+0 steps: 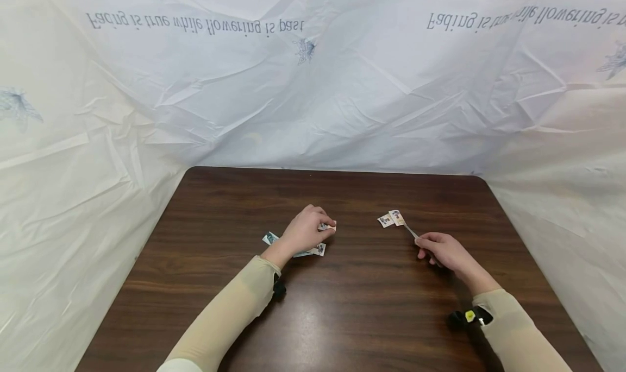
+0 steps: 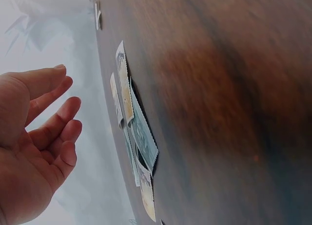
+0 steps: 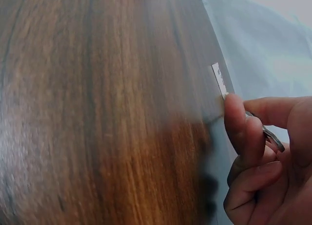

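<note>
In the head view my left hand [image 1: 304,229] hovers over a loose cluster of postage stamps with perforated edges. Its fingers are relaxed, and the left wrist view shows nothing between them. One pale stamp [image 1: 330,227] shows beneath the fingertips; a teal stamp [image 2: 145,137] and others overlap on the table. My right hand [image 1: 444,251] pinches metal tweezers [image 1: 411,231] between thumb and fingers. The tweezers' tips meet the edge of a pale stamp [image 1: 397,218], which partly overlaps another stamp [image 1: 385,221]. In the head view my left wrist hides part of the cluster.
The dark wood-grain table [image 1: 342,312] has rounded far corners. A white printed sheet [image 1: 342,106] hangs behind it and along both sides. Black straps with small devices [image 1: 470,316] sit on both wrists.
</note>
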Action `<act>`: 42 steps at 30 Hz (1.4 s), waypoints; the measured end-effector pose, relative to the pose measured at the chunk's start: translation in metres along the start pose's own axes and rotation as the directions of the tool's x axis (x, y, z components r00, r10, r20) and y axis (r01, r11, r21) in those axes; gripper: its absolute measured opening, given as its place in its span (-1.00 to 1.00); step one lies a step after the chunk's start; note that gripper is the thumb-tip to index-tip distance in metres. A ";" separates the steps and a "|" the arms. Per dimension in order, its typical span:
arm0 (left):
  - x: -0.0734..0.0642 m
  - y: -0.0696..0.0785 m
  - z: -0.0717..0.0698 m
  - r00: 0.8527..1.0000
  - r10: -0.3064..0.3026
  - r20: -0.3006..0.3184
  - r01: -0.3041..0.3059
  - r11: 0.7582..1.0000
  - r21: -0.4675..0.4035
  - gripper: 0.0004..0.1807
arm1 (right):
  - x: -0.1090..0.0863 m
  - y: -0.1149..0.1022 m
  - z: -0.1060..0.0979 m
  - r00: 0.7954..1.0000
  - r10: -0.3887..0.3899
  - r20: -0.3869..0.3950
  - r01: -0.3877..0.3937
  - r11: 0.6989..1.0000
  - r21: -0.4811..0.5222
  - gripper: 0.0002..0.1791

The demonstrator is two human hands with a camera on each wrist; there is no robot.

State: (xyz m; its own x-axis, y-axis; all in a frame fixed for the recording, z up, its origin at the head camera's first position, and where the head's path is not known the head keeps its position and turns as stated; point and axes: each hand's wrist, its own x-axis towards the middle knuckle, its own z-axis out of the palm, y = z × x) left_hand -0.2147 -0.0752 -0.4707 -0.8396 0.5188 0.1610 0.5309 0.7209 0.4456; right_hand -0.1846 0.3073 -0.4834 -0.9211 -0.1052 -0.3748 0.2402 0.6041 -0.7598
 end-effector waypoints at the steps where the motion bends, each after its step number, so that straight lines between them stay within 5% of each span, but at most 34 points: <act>1: 0.000 0.000 0.000 1.000 0.001 0.000 -0.001 1.000 -0.001 -0.78 | 0.000 0.000 0.000 1.000 -0.001 0.000 0.001 1.000 -0.004 -0.49; 15: -0.006 -0.010 -0.001 1.000 -0.013 0.002 0.013 1.000 -0.018 -0.78 | -0.009 -0.003 0.001 1.000 -0.018 -0.023 0.017 0.998 -0.059 -0.48; 27: -0.029 -0.024 -0.006 0.999 0.024 0.026 -0.024 1.000 -0.004 -0.77 | -0.012 -0.016 0.017 0.987 -0.140 -0.076 0.116 0.958 -0.263 -0.48; 33: -0.038 -0.027 -0.009 0.998 0.051 0.048 -0.052 0.999 0.013 -0.73 | -0.005 -0.024 0.029 0.975 -0.209 -0.080 0.180 0.944 -0.276 -0.49; 42: -0.041 -0.025 -0.012 0.998 -0.002 0.070 0.006 0.998 -0.063 -0.78 | -0.001 -0.038 0.050 0.968 -0.248 -0.031 0.237 0.951 -0.201 -0.51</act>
State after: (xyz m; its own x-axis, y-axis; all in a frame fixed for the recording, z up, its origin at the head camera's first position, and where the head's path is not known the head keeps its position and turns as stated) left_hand -0.1952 -0.1203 -0.4780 -0.8303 0.5487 0.0980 0.5175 0.6936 0.5010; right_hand -0.1775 0.2446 -0.4810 -0.9610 -0.2268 -0.1583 -0.0511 0.7081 -0.7042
